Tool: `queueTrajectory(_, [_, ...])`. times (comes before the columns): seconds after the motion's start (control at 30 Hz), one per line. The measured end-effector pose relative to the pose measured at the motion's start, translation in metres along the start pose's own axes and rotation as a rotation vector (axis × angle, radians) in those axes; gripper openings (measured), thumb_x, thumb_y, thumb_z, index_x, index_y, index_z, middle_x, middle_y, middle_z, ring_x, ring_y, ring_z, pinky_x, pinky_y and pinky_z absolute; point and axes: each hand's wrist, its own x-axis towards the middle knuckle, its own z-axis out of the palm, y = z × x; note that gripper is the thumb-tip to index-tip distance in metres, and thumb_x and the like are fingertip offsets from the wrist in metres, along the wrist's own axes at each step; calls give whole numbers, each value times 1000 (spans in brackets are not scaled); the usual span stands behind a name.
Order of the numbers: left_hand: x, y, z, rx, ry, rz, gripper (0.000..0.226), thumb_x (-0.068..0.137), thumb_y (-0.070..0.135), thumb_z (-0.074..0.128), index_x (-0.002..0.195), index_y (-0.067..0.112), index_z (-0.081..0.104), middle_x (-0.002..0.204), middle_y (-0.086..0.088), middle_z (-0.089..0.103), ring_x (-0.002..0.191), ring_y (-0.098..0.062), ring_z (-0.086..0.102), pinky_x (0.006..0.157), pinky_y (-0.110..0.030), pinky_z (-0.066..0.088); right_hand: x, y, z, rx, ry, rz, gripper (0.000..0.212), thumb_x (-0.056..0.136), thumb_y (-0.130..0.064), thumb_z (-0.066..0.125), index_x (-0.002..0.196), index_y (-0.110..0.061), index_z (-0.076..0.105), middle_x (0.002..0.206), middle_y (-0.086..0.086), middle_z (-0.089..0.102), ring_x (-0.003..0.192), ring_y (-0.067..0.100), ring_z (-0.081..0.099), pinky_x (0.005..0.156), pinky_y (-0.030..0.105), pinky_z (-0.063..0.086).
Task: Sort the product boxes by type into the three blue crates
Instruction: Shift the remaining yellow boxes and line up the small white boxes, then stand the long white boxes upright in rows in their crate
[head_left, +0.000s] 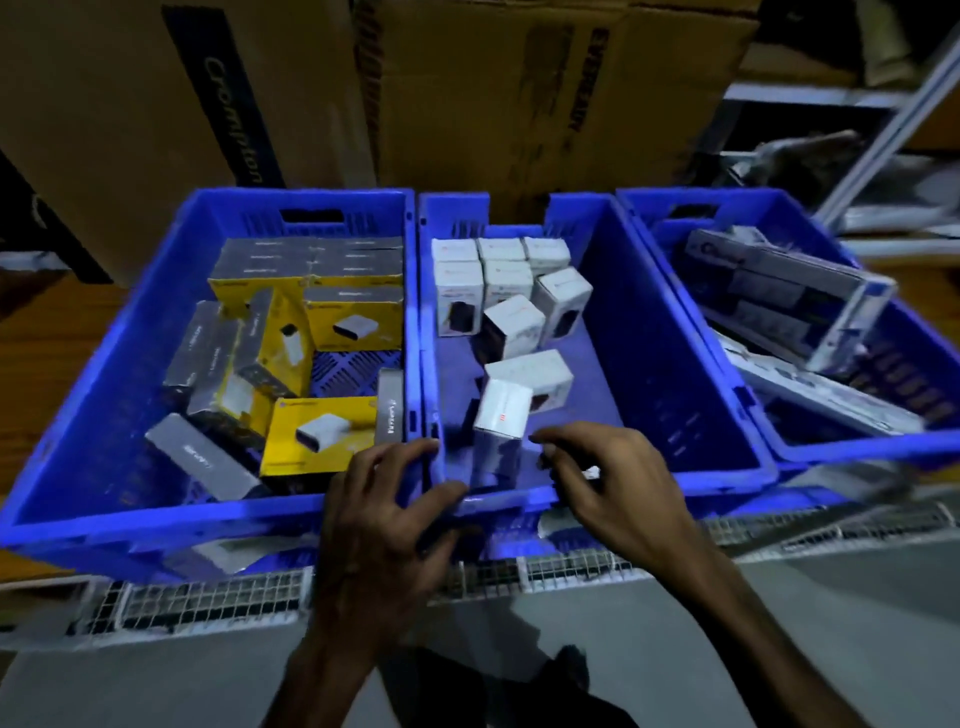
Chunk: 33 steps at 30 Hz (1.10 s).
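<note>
We record three blue crates side by side: the left crate (104, 405) holds yellow-and-grey boxes (319, 434), the middle crate (675, 364) small white boxes (457, 296), the right crate (924, 364) long white boxes (779, 296). One white box (503, 410) stands upright at the near end of the middle crate, long axis vertical, between the two hands. The left hand (384, 514) rests on the near rim where the left and middle crates meet, fingers (410, 452) spread, holding nothing. The right hand (618, 483) hovers just right of the box, fingers loosely curled, apparently empty. In our judgement the right hand is nearer.
</note>
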Motion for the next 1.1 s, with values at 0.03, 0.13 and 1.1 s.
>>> queueTrajectory(0.03, [1, 1, 1, 8, 1, -5, 34, 73, 33, 69, 104, 25, 80, 133, -5, 65, 118, -39, 56, 93, -50, 49, 1, -1, -1, 6, 0, -4, 27, 98, -38, 50, 115, -33, 70, 102, -16, 77, 92, 10, 74, 72, 41, 58])
queueTrajectory(0.13, [2, 2, 1, 33, 8, -43, 33, 76, 33, 67, 105, 23, 80, 134, -5, 65, 117, -38, 56, 90, -49, 49, 5, -1, -2, 16, -42, -32, 37, 92, -36, 46, 119, -31, 70, 104, -11, 77, 94, 15, 73, 75, 42, 58])
queueTrajectory(1.1, [126, 280, 169, -243, 46, 71, 31, 91, 32, 75, 118, 16, 74, 113, -2, 68, 108, -25, 63, 91, -43, 52, -72, 237, -209, 301, 383, 66, 16, 98, -14, 65, 104, -19, 78, 88, -12, 78, 83, 4, 74, 75, 32, 59])
